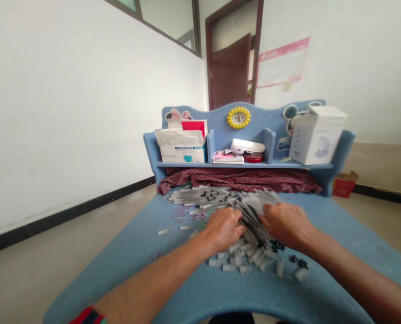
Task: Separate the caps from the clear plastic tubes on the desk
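Observation:
My left hand [223, 228] lies at the left side of a heap of parts in the middle of the blue desk, its fingers curled in. What those fingers hold is hidden. My right hand [284, 220] is closed at the right edge of a bundle of thin translucent pen barrels [249, 216] with dark ends. Behind my hands, more pen barrels [200, 198] lie in a loose row. Short clear pen caps [243, 260] are scattered in front of the hands. Small black pieces [298, 261] lie by the caps at the right.
The blue desk [146, 279] carries a rear shelf with a mask box [182, 150], a white box [317, 139], a red round tin [253, 158] and booklets [227, 158]. A checked cloth [241, 179] lies under the shelf. A red carton [344, 185] stands on the floor.

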{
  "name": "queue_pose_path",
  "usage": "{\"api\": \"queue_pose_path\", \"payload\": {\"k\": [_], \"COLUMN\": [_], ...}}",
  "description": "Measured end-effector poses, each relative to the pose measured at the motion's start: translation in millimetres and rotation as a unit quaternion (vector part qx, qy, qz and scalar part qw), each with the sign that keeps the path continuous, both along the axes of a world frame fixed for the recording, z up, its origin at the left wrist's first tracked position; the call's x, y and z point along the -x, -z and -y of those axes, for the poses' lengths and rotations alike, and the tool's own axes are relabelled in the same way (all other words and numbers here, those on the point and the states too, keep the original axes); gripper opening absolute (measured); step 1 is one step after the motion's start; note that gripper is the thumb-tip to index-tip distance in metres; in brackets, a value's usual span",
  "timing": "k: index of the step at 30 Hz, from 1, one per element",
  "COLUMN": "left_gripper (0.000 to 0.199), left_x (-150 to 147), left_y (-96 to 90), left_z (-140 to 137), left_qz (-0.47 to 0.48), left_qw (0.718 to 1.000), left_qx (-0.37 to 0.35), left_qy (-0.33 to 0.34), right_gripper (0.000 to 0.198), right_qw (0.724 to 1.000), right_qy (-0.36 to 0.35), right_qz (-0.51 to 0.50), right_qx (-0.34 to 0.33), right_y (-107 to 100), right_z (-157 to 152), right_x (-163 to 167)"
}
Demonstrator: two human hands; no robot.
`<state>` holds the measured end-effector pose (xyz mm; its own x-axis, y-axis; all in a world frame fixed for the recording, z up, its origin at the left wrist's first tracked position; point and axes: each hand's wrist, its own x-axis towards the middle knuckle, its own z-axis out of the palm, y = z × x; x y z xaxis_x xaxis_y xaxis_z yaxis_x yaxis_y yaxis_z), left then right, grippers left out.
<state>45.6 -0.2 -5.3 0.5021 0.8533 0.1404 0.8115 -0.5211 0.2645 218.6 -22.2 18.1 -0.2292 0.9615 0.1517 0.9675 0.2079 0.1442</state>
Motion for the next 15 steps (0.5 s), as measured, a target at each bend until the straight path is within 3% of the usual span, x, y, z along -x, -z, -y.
{"api": "queue_pose_path", "payload": {"k": [7, 11, 15], "left_gripper": [0.02, 0.018, 0.015], "left_x": [31, 64, 74], "left_y": [-2.5, -8.6, -5.3], "left_z": [-19, -40, -47], "left_qz": [-0.036, -0.095, -0.143], "left_qw": [0.996, 0.984, 0.976], "left_qx": [-0.047, -0.052, -0.036], "left_qy": [-0.062, -0.143, -0.158], "right_gripper": [0.041, 0.039, 0.034], "right_qw": [0.999, 0.993, 0.984], "right_qy": [-0.021, -0.012, -0.016], "right_qz": [-0.041, -0.096, -0.144], "right_qx": [0.003, -0.063, -0.105], "right_y": [12, 20, 33], "right_z": [-12, -17, -20], "right_x": [-9, -18, -30]}}
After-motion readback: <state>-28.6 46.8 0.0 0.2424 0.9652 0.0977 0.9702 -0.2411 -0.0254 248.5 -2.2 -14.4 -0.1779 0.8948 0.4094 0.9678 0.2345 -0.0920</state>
